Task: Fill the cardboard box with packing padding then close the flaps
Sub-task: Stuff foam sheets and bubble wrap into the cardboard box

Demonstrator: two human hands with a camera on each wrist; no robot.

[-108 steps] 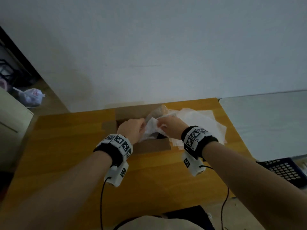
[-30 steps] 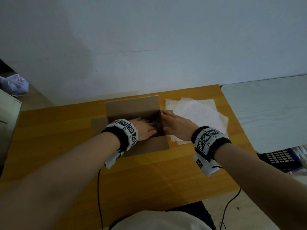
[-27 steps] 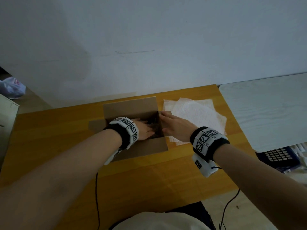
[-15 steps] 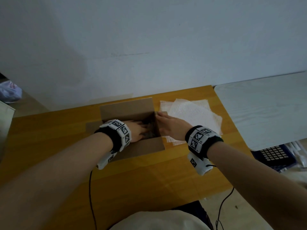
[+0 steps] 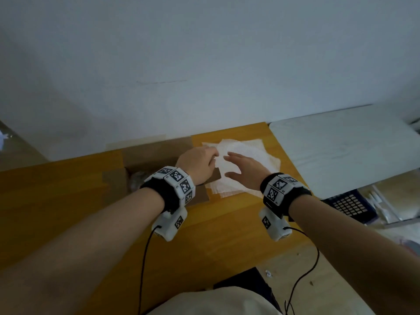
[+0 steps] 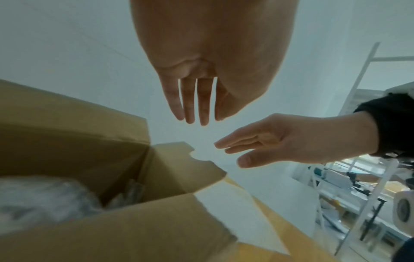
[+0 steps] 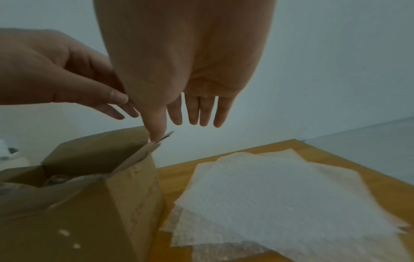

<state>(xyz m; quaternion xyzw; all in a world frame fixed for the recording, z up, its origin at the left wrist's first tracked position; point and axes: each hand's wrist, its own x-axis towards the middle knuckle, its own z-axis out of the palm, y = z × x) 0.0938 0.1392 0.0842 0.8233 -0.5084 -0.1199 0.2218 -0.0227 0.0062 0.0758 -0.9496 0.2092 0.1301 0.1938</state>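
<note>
The open cardboard box (image 5: 156, 155) stands on the wooden table (image 5: 68, 201), its flaps up, with crumpled padding (image 6: 38, 196) lying inside. A stack of white foam padding sheets (image 5: 250, 153) lies flat just right of the box. My left hand (image 5: 204, 160) hovers over the box's right flap (image 6: 179, 166), fingers straight and empty, tips near the sheets' left edge. My right hand (image 5: 238, 165) is spread flat above the sheets (image 7: 280, 195), holding nothing. In the right wrist view its thumb tip (image 7: 156, 134) is at the top edge of the box's flap.
A white table (image 5: 341, 151) adjoins the wooden one on the right. A dark blue crate (image 5: 350, 205) sits on the floor below it. The wall (image 5: 204, 64) runs right behind the box. A white metal shelf rack (image 6: 358, 85) stands farther right.
Both hands have come up out of the box and moved right toward the stack of sheets. The left hand, earlier inside the box, now hangs over its right flap.
</note>
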